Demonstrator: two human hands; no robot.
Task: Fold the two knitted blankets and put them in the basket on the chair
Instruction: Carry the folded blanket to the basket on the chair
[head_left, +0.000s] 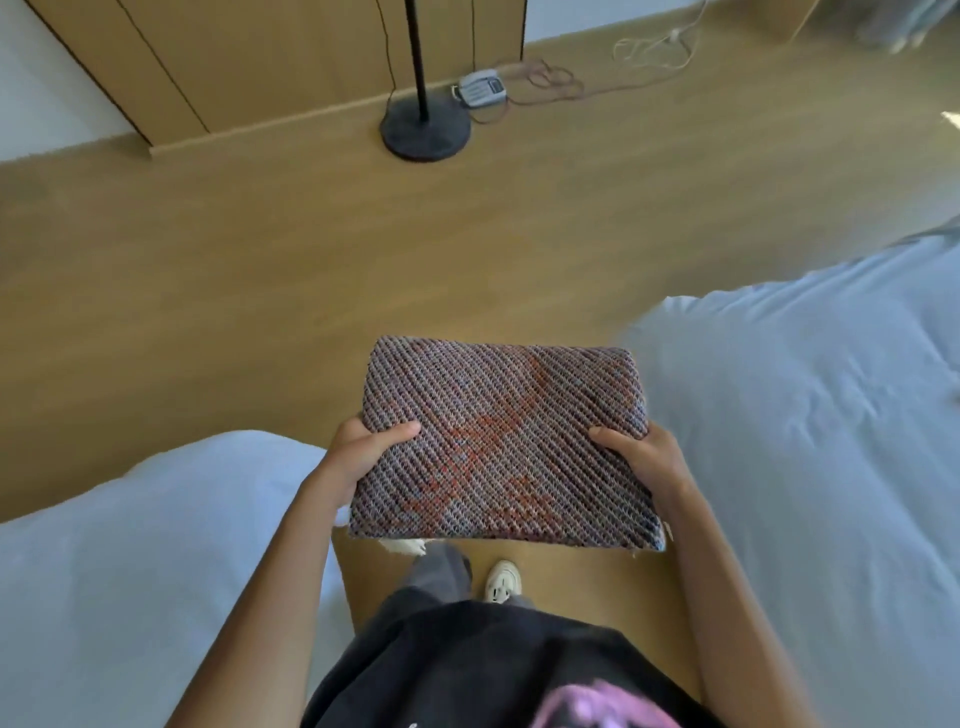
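Observation:
A folded knitted blanket (503, 447), purple-grey with orange-red patches, is held flat in the air in front of my body, above the wooden floor. My left hand (358, 457) grips its left edge, thumb on top. On the opposite edge my right hand (644, 457) holds it the same way. The blanket is a neat thick rectangle. No basket, chair or second blanket is in view.
A bed with light blue bedding (810, 426) lies to my right, and another light blue bed (130, 561) to my left; I stand in the gap between them. Farther ahead stand a black floor lamp base (426, 130), a power strip with cables (480, 88) and wooden wardrobe doors (260, 62).

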